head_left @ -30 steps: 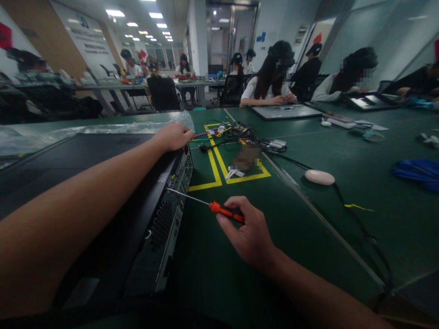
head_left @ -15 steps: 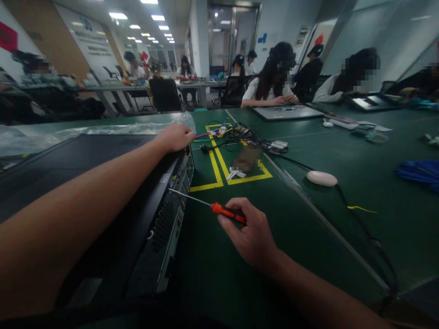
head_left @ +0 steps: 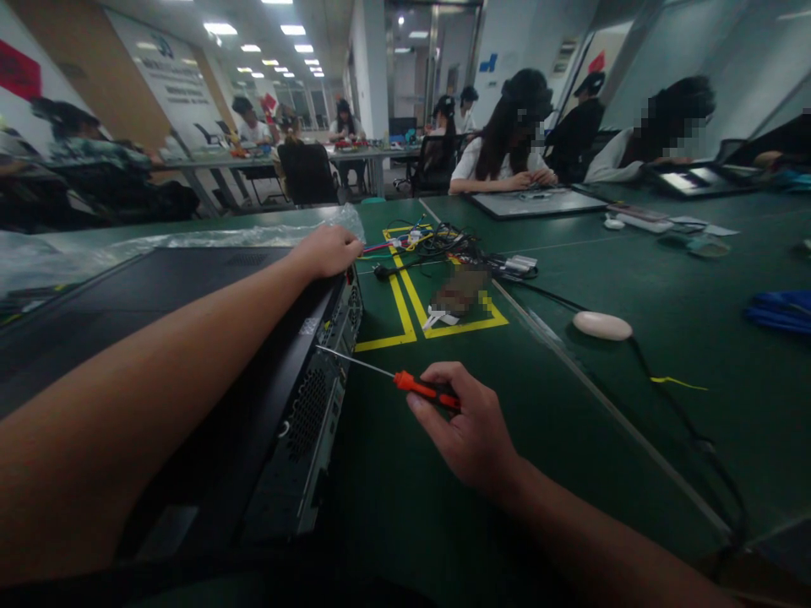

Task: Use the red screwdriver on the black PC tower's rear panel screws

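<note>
Your orange-and-black screwdriver point(head_left: 427, 391) slants down from the rear panel point(head_left: 310, 414) of the black computer case point(head_left: 158, 287) towards your right side, its tip meeting the panel near the case's top edge; whether it sits in a screw is too small to tell. Your right-hand grip point(head_left: 472, 426) is closed around the handle, just out from the case's rear panel. Your left-hand grip point(head_left: 328, 251) lies on the case's far rear corner, with your forearm across the case top; your fingertips are partly hidden, so you cannot tell how firmly they press.

The case lies flat on the green surface point(head_left: 545, 397). Clear plastic sheeting point(head_left: 69, 257) bunches along the case's far side. Right of the case's far corner, tangled cables point(head_left: 453, 241) lie by yellow tape point(head_left: 465, 328). Further right of the case are a pale oval piece point(head_left: 601, 325) on a black cord and, well apart, a blue bundle point(head_left: 782, 311). Beyond the case to the right, a co-worker point(head_left: 469, 165) in white leans over a flat panel point(head_left: 500, 204).
</note>
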Demonstrator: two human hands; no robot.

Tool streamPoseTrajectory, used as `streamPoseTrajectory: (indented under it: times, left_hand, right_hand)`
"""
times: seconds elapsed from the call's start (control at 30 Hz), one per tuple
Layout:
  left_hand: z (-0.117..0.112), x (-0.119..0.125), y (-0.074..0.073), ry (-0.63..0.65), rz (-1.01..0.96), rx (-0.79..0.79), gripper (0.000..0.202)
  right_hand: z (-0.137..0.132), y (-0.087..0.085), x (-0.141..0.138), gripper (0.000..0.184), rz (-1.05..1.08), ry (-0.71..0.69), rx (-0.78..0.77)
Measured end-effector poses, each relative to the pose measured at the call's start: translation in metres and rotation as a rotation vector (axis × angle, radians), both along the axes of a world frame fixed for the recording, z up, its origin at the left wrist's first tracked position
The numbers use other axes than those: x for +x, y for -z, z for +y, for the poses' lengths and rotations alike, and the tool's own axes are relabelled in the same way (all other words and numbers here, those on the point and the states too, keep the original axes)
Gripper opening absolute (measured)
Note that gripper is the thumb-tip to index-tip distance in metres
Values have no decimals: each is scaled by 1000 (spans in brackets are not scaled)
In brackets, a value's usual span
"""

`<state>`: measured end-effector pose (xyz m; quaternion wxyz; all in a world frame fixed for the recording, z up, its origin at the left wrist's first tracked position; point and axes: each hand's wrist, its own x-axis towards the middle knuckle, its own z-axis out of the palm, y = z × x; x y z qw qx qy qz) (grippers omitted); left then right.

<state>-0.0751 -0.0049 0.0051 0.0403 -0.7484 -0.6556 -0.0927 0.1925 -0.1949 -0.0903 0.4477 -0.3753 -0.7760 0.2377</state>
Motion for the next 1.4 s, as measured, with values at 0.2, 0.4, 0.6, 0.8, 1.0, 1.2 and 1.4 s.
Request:
streamPoseTrajectory:
  times: [0.2, 0.4, 0.6, 0.8, 1.0, 1.2, 1.4]
  left_hand:
    - [0, 0, 0, -4, 15, -9, 56]
    - [0, 1, -1, -1, 25, -6, 53]
    - [-1, 1, -1, 3, 33, 1, 54]
    - [2, -1, 1, -2, 26, 8, 52]
    - [4, -2, 2, -4, -8, 7, 52]
    - [2, 0, 1, 0, -3, 4, 54]
    - [2, 1, 1, -10, 3, 5, 54]
  right_hand:
    - [0, -1, 0, 11, -1, -8, 4]
    - [0, 1, 1, 14, 1, -8, 23]
    - [1, 2, 1, 14, 2, -12, 20]
    - [-1, 0, 2, 10, 1, -11, 33]
    - [1, -1, 0, 8, 15, 21, 21]
    - [-1, 0, -4, 11, 15, -15, -70]
    - [-2, 3, -4, 18, 7, -2, -69]
